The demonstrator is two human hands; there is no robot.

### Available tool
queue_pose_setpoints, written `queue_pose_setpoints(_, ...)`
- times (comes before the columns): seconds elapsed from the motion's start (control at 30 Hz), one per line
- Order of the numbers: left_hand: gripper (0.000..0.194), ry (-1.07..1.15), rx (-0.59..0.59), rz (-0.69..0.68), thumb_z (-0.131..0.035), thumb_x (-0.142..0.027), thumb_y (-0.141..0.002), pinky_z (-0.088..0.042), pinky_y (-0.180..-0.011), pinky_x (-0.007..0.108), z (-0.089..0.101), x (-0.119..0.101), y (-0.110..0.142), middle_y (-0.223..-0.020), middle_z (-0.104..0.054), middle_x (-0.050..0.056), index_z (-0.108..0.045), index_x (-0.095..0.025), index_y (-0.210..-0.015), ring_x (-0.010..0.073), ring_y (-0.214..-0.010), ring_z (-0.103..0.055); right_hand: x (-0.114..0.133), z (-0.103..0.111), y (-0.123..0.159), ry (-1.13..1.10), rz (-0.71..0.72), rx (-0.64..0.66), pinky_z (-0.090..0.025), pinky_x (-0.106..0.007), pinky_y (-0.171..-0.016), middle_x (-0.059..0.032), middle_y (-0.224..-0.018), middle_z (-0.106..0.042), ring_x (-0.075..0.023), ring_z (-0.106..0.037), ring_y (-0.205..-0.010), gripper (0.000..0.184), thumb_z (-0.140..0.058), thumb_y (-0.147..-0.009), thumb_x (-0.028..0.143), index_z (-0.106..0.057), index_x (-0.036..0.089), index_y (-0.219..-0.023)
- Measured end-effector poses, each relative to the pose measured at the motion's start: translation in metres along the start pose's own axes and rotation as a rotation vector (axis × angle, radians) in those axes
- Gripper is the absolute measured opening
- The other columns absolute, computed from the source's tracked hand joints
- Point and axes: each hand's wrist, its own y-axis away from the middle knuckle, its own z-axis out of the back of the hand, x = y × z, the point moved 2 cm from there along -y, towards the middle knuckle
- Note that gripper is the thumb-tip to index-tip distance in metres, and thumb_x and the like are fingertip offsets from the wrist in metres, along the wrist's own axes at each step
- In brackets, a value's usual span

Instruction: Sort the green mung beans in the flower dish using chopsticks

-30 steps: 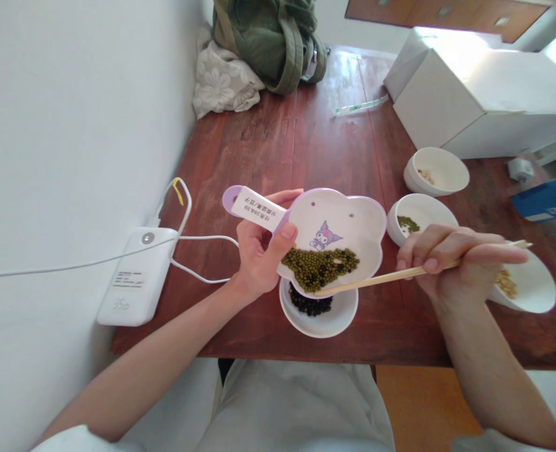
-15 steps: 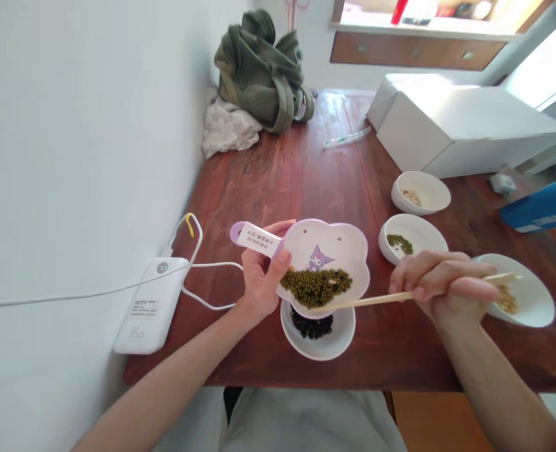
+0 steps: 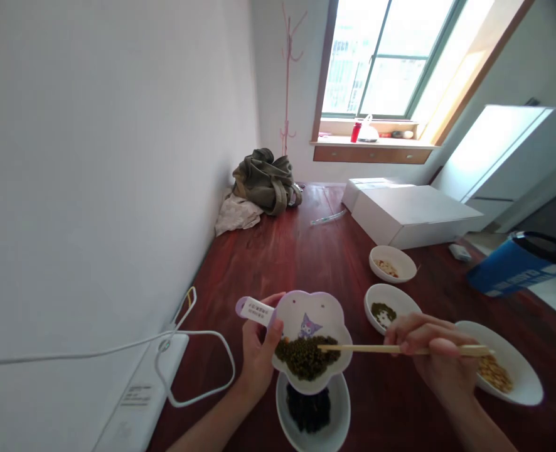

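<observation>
Reddish-brown tabletop (image 3: pixel 259 263) spreads before me, a white bowl (image 3: pixel 340 408) of black beans (image 3: pixel 307 411) nearest. Over its far edge, my left hand (image 3: pixel 258 355) grips a flower-shaped dish (image 3: pixel 333 320) of green beans (image 3: pixel 304 361) by its handle end. My right hand (image 3: pixel 440 358) clasps chopsticks (image 3: pixel 363 348), tips at the green beans. Rightward stand three more white bowls (image 3: pixel 403 298); farther, a white box (image 3: pixel 419 207), then a window (image 3: pixel 393 81).

In the left hand (image 3: pixel 258 355), the dish (image 3: pixel 333 323) is looking like smooth plastic; in the right hand (image 3: pixel 440 359), chopsticks (image 3: pixel 363 348) are showing wood. Beneath both, the worktop (image 3: pixel 268 263) is showing glossy wood, and beyond, the bag (image 3: pixel 261 183) is showing matt cloth.
</observation>
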Motion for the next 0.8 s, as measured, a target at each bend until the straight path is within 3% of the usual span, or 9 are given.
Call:
queue_pose_setpoints(0.13, 0.068, 0.012, 0.014, -0.014, -0.081, -0.065, -0.094, -0.064, -0.092, 0.037, 0.001, -0.003, 0.000, -0.114, -0.083, 0.015, -0.075, -0.015, -0.139, 0.0308, -0.109, -0.078, 0.030, 0.005, -0.005, 0.245, 0.066, 0.110, -0.063, -0.032, -0.056, -0.0072, -0.076, -0.079, -0.0232, -0.079, -0.067, 0.048, -0.066, -0.108, 0.057, -0.083, 0.022, -0.080)
queue_pose_setpoints(0.27, 0.066, 0.005, 0.011, -0.048, -0.081, -0.062, -0.094, -0.064, -0.087, 0.035, 0.001, -0.003, 0.001, -0.117, -0.083, 0.016, -0.075, -0.015, -0.139, 0.0288, -0.103, -0.078, 0.052, -0.012, -0.011, 0.426, 0.066, 0.181, -0.061, -0.027, -0.056, -0.0056, -0.077, -0.081, -0.0193, -0.079, -0.065, 0.046, -0.065, -0.110, 0.053, -0.081, 0.023, -0.079)
queue_pose_setpoints(0.4, 0.065, 0.024, 0.007, -0.046, -0.080, -0.062, -0.096, -0.064, -0.089, 0.034, 0.001, -0.001, 0.000, -0.117, -0.083, 0.015, -0.075, -0.015, -0.140, 0.0283, -0.106, -0.078, 0.031, -0.024, -0.015, 0.278, -0.019, 0.179, -0.062, -0.028, -0.056, -0.0054, -0.073, -0.078, -0.0196, -0.077, -0.063, 0.050, -0.063, -0.110, 0.056, -0.081, 0.022, -0.077)
queue_pose_setpoints(0.53, 0.065, 0.041, 0.020, -0.027, -0.079, -0.062, -0.096, -0.062, -0.089, 0.034, 0.000, -0.002, 0.000, -0.114, -0.083, 0.014, -0.074, -0.015, -0.140, 0.0287, -0.108, -0.078, 0.005, -0.015, -0.019, 0.104, -0.113, 0.075, -0.062, -0.031, -0.057, -0.0068, -0.071, -0.075, -0.0211, -0.075, -0.064, 0.052, -0.064, -0.109, 0.059, -0.083, 0.021, -0.078)
queue_pose_setpoints(0.7, 0.064, 0.056, -0.001, -0.027, -0.080, -0.061, -0.096, -0.062, -0.091, 0.034, -0.002, -0.006, 0.000, -0.109, -0.084, 0.013, -0.074, -0.016, -0.140, 0.0280, -0.106, -0.077, 0.020, -0.010, -0.015, 0.124, -0.112, 0.030, -0.061, -0.031, -0.054, -0.0072, -0.067, -0.073, -0.0219, -0.074, -0.063, 0.055, -0.064, -0.107, 0.060, -0.082, 0.020, -0.076)
queue_pose_setpoints(0.8, 0.065, 0.058, -0.010, -0.020, -0.080, -0.062, -0.096, -0.061, -0.082, 0.031, -0.002, -0.006, 0.001, -0.107, -0.083, 0.012, -0.074, -0.016, -0.141, 0.0250, -0.096, -0.076, 0.033, -0.017, -0.007, 0.214, -0.111, 0.034, -0.061, -0.030, -0.055, -0.0073, -0.069, -0.075, -0.0224, -0.076, -0.065, 0.054, -0.065, -0.106, 0.064, -0.082, 0.021, -0.078)
